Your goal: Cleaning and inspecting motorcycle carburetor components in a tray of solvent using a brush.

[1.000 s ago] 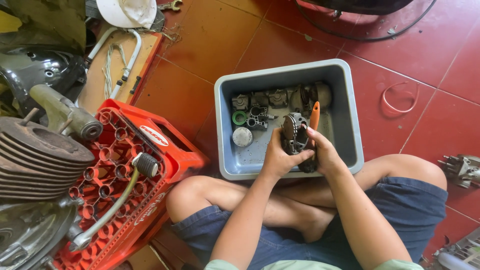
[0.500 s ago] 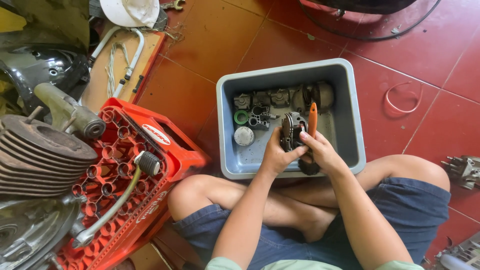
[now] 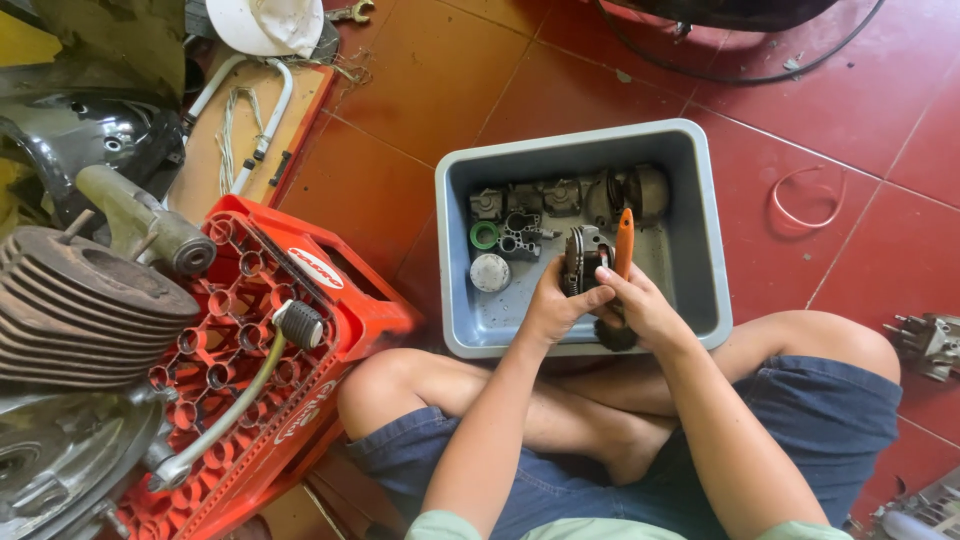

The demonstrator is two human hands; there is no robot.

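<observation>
I sit cross-legged on a red tiled floor with a grey plastic tub (image 3: 690,160) in front of my knees. My left hand (image 3: 553,305) grips a round, ribbed metal engine part (image 3: 580,258) over the tub's near side. My right hand (image 3: 640,303) holds an orange-handled brush (image 3: 624,242) against that part, with its dark bristle end showing below my fingers. Several grimy metal engine pieces (image 3: 545,200), a green ring (image 3: 484,235) and a round silver cap (image 3: 490,272) lie on the tub's bottom.
A red plastic bottle crate (image 3: 330,300) lies left of my knee and carries a finned engine cylinder (image 3: 80,300) with a hose. A board with cables (image 3: 240,120) and a white cap (image 3: 265,22) lie beyond it. A wire loop (image 3: 805,197) and another metal part (image 3: 925,345) rest at right.
My hands have stayed over the tub's near side with the part and brush; they shifted slightly. The view has drifted a little.
</observation>
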